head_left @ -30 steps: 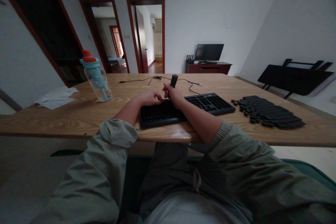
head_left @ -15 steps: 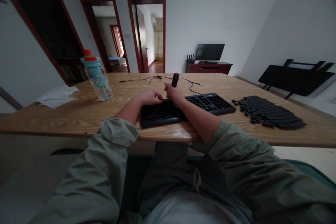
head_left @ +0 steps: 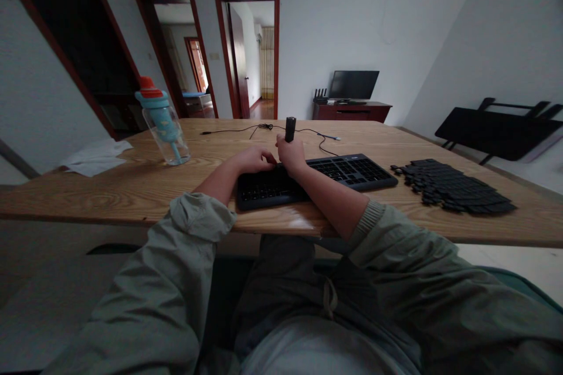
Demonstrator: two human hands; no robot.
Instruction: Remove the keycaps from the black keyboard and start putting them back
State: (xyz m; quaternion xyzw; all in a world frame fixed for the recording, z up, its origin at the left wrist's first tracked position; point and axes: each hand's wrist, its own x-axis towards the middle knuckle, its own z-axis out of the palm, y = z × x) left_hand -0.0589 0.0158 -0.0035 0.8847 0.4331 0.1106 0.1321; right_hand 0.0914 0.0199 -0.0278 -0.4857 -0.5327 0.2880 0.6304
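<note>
- White walls and two open doorways stood behind the long wooden desk (head_left: 132, 187), with a dark screen (head_left: 353, 84) on a low cabinet at the far wall.
- On the desk, a black keyboard (head_left: 347, 173) lay near the front edge, roughly at its middle, angled so that its right end pointed toward the far right corner.
- I saw my right hand (head_left: 291, 155) closed around a short dark tool (head_left: 290, 128), held upright over the keyboard's left half, its lower tip hidden behind the fingers.
- My left hand (head_left: 255, 159) rested on the keyboard's back edge just beside the right one, fingers curled with the tips together; whether it pinched a key cap I could not tell.
- A heap of loose black key caps (head_left: 453, 190) lay toward the right end of the desk, well apart from the keyboard.
- A thin cable (head_left: 246, 128) trailed along the far edge behind the hands.
- A clear water bottle (head_left: 162, 123) with a blue lid stood toward the far left corner, and a white cloth (head_left: 97, 157) lay at the left edge.
- I judged the step in hand to be prising a cap off the keyboard's left half with the tool.
- The next move, to my mind, called for a steady upward pull while the left hand pinned the board and caught the cap.
</note>
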